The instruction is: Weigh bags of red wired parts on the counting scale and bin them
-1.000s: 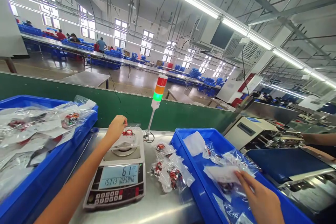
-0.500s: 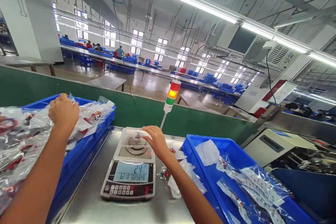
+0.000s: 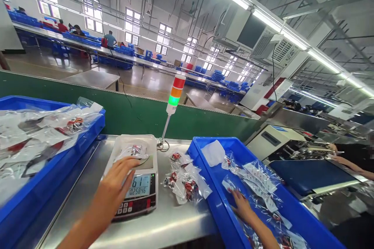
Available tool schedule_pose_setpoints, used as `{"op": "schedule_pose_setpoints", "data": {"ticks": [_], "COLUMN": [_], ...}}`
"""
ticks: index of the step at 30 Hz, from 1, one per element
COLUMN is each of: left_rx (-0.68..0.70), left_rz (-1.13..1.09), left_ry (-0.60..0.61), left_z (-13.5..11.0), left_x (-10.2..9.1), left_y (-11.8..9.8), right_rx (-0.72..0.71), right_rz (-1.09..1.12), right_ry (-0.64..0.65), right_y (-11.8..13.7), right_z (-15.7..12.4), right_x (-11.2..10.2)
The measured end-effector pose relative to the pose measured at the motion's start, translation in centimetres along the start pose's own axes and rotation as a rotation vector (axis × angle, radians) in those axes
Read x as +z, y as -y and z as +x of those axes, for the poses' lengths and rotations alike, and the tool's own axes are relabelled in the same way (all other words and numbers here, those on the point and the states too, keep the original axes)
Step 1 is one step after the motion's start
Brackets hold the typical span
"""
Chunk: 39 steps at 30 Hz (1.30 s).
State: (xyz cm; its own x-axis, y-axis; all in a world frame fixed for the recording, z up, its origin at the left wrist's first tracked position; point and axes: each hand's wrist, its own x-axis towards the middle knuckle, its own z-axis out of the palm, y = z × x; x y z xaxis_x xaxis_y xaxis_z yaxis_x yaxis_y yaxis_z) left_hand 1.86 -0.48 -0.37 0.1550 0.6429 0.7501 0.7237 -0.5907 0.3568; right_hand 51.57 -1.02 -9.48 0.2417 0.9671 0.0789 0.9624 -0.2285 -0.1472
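Observation:
My left hand [image 3: 121, 175] is over the digital scale [image 3: 136, 214], fingers stretched out and thumb apart. Its fingertips are at the near edge of a clear plastic bag [image 3: 133, 150] lying on the weighing pan; the bag contains small red and dark parts. Part of the display is hidden by this hand, but "61" and "0.25846" can be read. In the right blue tray [image 3: 216, 202], my right hand [image 3: 242, 206] reaches down with fingers apart, close to a clear bag [image 3: 229, 184]. Whether it touches that bag I cannot tell.
Several filled bags [image 3: 187, 183] are piled on the metal table between scale and right tray. A left blue tray [image 3: 87, 134] is heaped with bags. Behind the scale stands a signal tower [image 3: 175, 93], lit green. At right, a person's hands are by a belt machine [image 3: 309, 175].
My left hand has moved from the left tray to the scale, where a bag now lies. My right hand has gone from the scale into the right tray. The light switched from orange to green.

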Motion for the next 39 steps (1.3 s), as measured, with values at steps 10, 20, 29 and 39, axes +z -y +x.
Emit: {"op": "schedule_pose_setpoints", "data": {"ticks": [10, 20, 29, 39], "left_rx": [-0.01, -0.026, -0.287, -0.667], "left_rz": [0.104, 0.123, 0.059, 0.312], "left_ry": [-0.087, 0.07, 0.116, -0.42], "left_z": [-0.6, 1.5, 5.3, 11.8], "left_x": [0.2, 0.2, 2.5, -8.9], "left_y": [-0.5, 2.6, 4.8, 9.4], "right_rx": [-0.105, 0.169, 0.045, -0.592], "right_rz": [-0.067, 0.162, 0.326, 0.854], "right_ry": [0.139, -0.145, -0.466, -0.254], "right_y": [-6.0, -4.9, 9.4, 33.2], "right_z": [-2.9, -4.7, -4.3, 3.4], "right_x": [4.6, -5.0, -16.4, -11.5]}}
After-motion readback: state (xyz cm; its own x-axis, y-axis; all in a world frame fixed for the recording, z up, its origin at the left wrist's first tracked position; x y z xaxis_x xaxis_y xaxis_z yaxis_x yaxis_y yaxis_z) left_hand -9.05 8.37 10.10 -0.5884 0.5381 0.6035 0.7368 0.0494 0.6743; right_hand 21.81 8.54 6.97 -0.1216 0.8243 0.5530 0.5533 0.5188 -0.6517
